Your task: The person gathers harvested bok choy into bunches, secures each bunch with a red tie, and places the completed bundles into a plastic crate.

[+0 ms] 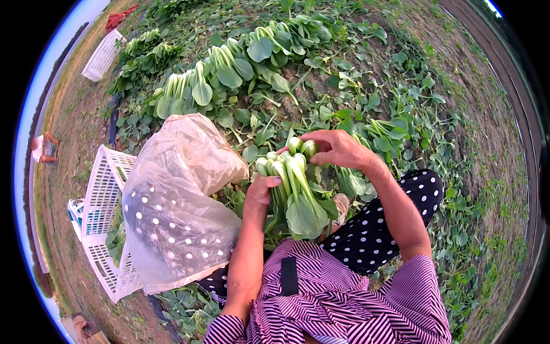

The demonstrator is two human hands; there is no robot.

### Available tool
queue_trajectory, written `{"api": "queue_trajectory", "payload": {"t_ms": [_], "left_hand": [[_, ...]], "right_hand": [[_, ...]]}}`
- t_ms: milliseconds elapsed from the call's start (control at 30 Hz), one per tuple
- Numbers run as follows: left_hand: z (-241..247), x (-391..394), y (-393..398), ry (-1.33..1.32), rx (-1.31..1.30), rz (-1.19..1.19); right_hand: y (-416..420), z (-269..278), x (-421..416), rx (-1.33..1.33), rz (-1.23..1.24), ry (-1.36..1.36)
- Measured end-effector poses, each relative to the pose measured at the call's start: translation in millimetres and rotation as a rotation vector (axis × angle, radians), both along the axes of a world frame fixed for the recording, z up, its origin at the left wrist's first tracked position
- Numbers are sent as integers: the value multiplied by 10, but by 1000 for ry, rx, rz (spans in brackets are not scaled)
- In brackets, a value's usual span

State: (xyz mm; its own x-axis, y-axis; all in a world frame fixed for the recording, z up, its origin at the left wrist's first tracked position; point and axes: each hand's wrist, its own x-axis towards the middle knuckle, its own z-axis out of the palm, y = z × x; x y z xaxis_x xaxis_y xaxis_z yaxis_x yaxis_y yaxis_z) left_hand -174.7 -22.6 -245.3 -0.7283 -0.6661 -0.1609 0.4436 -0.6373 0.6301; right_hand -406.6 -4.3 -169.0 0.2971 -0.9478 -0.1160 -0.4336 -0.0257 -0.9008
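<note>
My left hand point(260, 189) is closed around a bunch of bok choy point(296, 180), its thumb across the pale stalks. The white root ends point away from me and the leaves hang toward my lap. At the bunch's far right side, my right hand point(341, 148) grips bok choy heads point(302, 146) by their cut ends between thumb and fingers. Part of those fingers is hidden behind the heads. Just beyond my right wrist, a small pile of bok choy point(384, 131) rests on the ground.
Rows of bok choy point(227, 64) lie across the field ahead. A translucent plastic sheet point(184, 172) covers my left knee, beside a white plastic crate point(103, 189) holding greens. Another white crate point(103, 56) stands farther off at left. A person point(43, 147) is in the distance.
</note>
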Motion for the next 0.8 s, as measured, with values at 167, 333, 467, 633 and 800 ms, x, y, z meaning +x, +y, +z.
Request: {"api": "queue_trajectory", "payload": {"t_ms": [167, 333, 467, 633, 800], "left_hand": [[-30, 19, -5, -10, 3, -5], [-39, 51, -3, -55, 21, -5], [-184, 68, -29, -32, 20, -27], [-302, 72, -14, -81, -56, -64], [-319, 78, -8, -74, -51, -92]], "right_hand": [[17, 21, -23, -73, -3, 71], [19, 12, -30, -110, -14, 134], [-9, -21, -69, -119, 11, 69], [-12, -51, -118, -94, 62, 30], [-9, 117, -73, 165, 49, -107]]}}
